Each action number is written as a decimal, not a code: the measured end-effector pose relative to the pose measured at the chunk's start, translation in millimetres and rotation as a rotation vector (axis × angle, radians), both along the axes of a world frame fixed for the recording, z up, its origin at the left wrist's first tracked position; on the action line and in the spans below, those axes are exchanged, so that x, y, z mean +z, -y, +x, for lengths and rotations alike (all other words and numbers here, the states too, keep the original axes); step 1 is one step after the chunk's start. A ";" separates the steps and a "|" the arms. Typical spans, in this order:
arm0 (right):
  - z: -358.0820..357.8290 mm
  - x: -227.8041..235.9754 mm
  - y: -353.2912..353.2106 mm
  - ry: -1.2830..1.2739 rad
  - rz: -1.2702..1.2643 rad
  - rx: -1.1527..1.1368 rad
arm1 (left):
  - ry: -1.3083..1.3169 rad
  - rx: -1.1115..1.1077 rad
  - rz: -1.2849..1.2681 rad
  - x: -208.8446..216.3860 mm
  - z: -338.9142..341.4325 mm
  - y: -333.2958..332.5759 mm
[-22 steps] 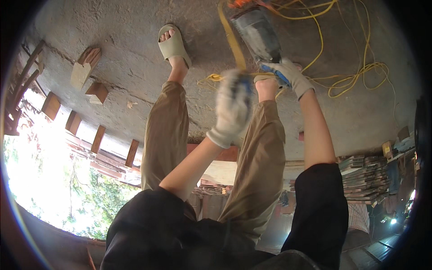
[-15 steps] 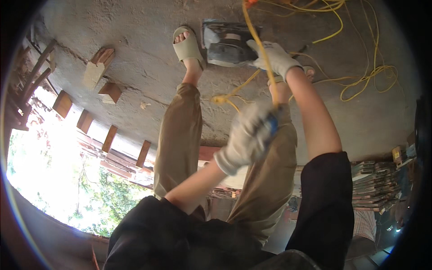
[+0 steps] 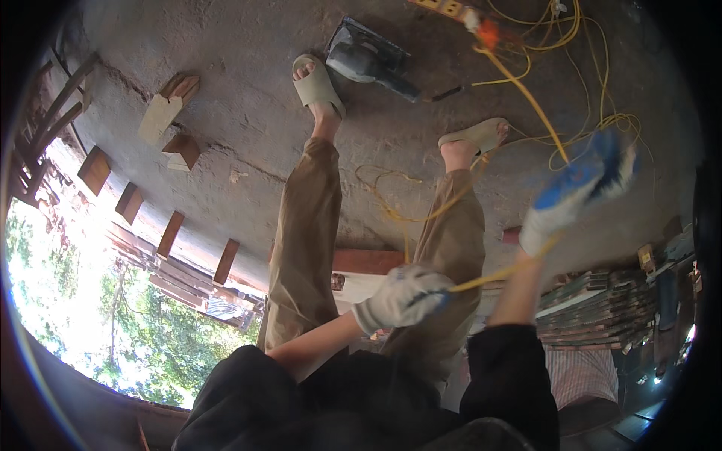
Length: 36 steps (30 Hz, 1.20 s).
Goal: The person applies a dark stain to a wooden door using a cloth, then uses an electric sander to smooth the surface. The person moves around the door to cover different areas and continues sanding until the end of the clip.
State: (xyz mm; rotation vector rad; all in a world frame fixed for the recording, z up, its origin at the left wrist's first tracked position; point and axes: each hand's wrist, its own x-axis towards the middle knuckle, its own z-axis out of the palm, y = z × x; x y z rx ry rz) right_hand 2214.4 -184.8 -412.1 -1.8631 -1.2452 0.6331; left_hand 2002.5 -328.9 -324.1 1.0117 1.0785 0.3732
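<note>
My left hand, in a pale work glove, is closed around a yellow cord in front of my right thigh. To the right, my right hand is raised in a blue-palmed glove, smeared by motion. The cord passes by this hand and runs on up to an orange plug end; whether the fingers grip it cannot be made out. A dark, dusty power tool with a rectangular base lies on the ground between my sandalled feet, touched by neither hand.
Loose yellow cord lies in loops at the upper right, near a yellow power strip. Wooden blocks stand on the ground to the left. Stacked boards are at the lower right.
My right hand has come off the power tool and swung right and toward me. My left hand has drawn lower with the cord. The tool now sits turned at an angle.
</note>
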 end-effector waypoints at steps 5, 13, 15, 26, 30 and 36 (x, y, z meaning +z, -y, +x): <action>161.0 60.4 89.9 1.170 -0.598 0.727 | -0.017 -0.236 0.176 -14.4 45.5 21.1; 202.4 64.2 214.2 0.761 -1.134 1.208 | -0.236 -0.314 0.225 -66.9 97.2 62.2; 113.0 65.7 160.0 0.309 -1.410 1.288 | -0.316 -0.316 0.193 -87.2 92.8 65.3; -163.9 -240.5 -2.1 0.484 -0.742 0.674 | -0.197 -0.230 -0.327 -111.8 15.8 103.6; -172.8 -242.3 -15.9 0.163 -1.062 0.617 | -0.126 -0.505 -0.338 -59.7 -6.1 123.1; -114.6 -32.1 -15.6 0.070 -0.980 0.612 | -0.439 -0.775 -0.232 -29.3 -33.1 159.1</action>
